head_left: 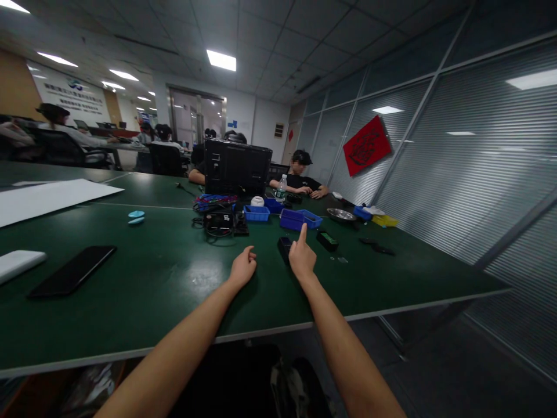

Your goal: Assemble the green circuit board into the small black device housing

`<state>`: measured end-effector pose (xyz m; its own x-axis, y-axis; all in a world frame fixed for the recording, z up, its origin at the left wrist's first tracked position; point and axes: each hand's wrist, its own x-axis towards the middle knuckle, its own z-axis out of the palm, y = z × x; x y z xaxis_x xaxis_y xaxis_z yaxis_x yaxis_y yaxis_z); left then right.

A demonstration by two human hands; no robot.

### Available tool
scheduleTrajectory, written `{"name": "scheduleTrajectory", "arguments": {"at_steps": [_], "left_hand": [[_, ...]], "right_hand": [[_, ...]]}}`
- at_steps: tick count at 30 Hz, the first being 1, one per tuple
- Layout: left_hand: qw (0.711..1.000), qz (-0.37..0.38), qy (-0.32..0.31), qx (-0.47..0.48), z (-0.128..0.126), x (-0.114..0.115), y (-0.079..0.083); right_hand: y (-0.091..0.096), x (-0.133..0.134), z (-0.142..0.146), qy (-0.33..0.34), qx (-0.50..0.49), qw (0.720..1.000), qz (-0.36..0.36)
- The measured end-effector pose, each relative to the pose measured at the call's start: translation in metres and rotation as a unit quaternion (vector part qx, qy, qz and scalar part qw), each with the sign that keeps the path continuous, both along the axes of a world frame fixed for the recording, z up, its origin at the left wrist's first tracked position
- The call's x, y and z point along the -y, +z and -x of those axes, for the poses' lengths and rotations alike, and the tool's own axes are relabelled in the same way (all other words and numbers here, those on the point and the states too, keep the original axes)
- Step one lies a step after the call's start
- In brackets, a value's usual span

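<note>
My left hand (243,267) rests on the green table (183,313) with its fingers loosely curled, and nothing shows in it. To its right, my right hand (303,259) has the index finger stretched out and pointing forward, the other fingers folded. Beside that hand lies a black oblong object (284,247), partly covered by it; whether they touch I cannot tell. Just past the fingertip stand a dark blue bin (291,219) and a lighter blue bin (314,220). A black box with a green top (327,240) sits to the right of my right hand.
Ahead are a black monitor (237,168), a cabled black device (218,222), a baseball (257,201) and a water bottle (282,187). A black phone (73,270) lies left, a metal bowl (342,215) right. A person (300,174) sits across the table.
</note>
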<state>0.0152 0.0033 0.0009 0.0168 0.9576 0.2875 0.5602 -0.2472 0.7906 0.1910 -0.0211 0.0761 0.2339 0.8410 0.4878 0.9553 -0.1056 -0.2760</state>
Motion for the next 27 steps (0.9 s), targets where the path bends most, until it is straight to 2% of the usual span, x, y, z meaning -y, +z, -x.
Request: {"name": "scheduleTrajectory", "arguments": {"at_steps": [2, 8, 11, 14, 17, 20, 21, 23, 27], "left_hand": [[1.0, 0.0, 0.005, 0.002, -0.001, -0.001, -0.001], [1.0, 0.002, 0.011, 0.001, 0.0, -0.002, -0.002], [1.0, 0.008, 0.009, 0.001, 0.001, -0.001, -0.002], [1.0, 0.009, 0.008, 0.005, 0.001, -0.001, -0.002], [1.0, 0.005, 0.01, 0.005, 0.001, -0.002, -0.002], [1.0, 0.003, 0.011, 0.004, 0.001, -0.002, -0.002], [1.0, 0.002, 0.011, 0.003, 0.001, -0.002, -0.002], [1.0, 0.001, 0.011, 0.001, 0.001, -0.003, -0.003], [1.0, 0.004, 0.012, 0.004, 0.002, -0.004, -0.005]], "right_hand": [[0.016, 0.004, -0.002, -0.003, 0.011, 1.0, -0.02], [0.074, 0.005, -0.017, -0.001, 0.017, 0.984, -0.177], [0.082, 0.0, -0.022, 0.008, 0.005, 0.983, -0.184], [0.059, -0.008, -0.021, 0.013, -0.004, 0.996, -0.093], [0.018, -0.015, -0.014, 0.014, -0.009, 0.999, 0.051], [-0.02, -0.021, -0.007, 0.028, -0.02, 0.987, 0.157], [-0.029, -0.023, -0.005, 0.024, -0.023, 0.984, 0.177], [-0.04, -0.026, -0.004, 0.023, -0.022, 0.984, 0.173], [-0.048, -0.03, -0.011, 0.017, -0.02, 0.99, 0.14]]}}
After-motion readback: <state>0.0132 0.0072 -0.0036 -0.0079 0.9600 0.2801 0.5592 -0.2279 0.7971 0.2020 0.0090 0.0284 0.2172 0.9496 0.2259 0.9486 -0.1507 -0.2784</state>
